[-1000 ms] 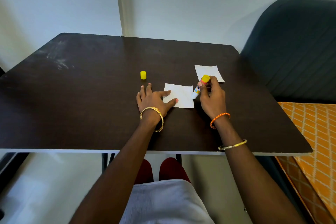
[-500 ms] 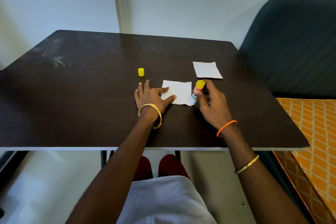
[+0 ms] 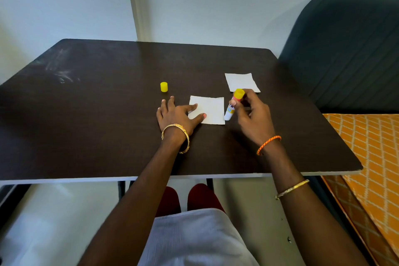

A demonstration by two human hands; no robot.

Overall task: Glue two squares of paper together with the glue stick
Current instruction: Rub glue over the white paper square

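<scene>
My left hand (image 3: 176, 114) presses the near paper square (image 3: 210, 110) flat with straight fingers; my right hand (image 3: 251, 112) grips the glue stick (image 3: 234, 104) at the square's right edge.

Dark table (image 3: 90, 127) against pale wall (image 3: 64, 2), dark chair (image 3: 345, 54) beside it.

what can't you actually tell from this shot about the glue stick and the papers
Head view only:
- Glue stick tip: it points down at the near paper square's right edge, too small to tell whether it touches.
- Its label: mostly covered by the right hand.
- Glue on the near square: not discernible.
- Near square's left part: under the left hand.
- Far paper square's near edge: partly behind the stick.
</scene>
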